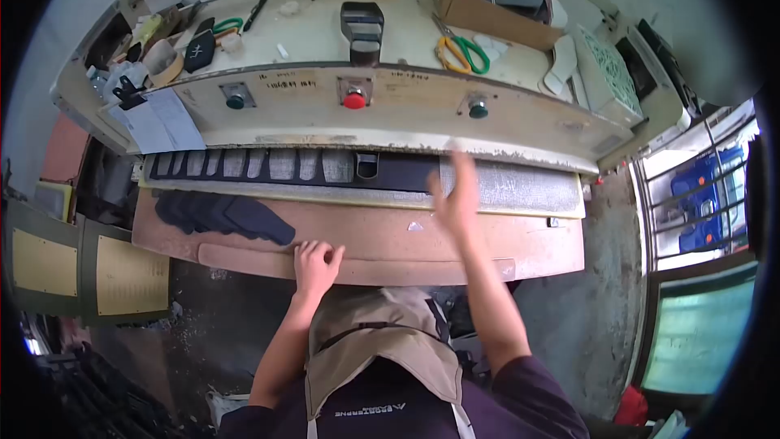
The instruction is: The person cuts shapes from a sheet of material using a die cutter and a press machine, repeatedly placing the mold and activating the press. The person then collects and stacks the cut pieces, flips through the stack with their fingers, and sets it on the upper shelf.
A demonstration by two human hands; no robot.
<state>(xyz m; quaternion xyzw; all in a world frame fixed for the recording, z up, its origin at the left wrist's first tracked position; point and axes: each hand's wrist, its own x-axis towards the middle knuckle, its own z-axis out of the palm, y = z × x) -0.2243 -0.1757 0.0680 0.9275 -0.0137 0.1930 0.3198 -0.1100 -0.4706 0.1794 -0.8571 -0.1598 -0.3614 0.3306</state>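
My left hand (315, 267) rests at the front edge of the brown work board (366, 236), its fingers loosely curled with nothing visible in them. Just beyond it lie several overlapping dark blue cut pieces (227, 215). My right hand (457, 199), smeared by motion, is raised over the right end of a dark sheet (410, 172), thumb and fingers apart and holding nothing visible. That sheet has a row of cut-out holes along its left part. A small metal cutting die (367, 166) stands on it, left of my right hand. Beneath is a pale, scored pad (520, 189).
Above the pad spans a machine beam with a red button (354, 100) between two green buttons (235, 102). On its top lie scissors (463, 54), a black block-shaped object (362, 31) and a cardboard box (496, 12). Papers (158, 122) hang at the left; a barred window is at right.
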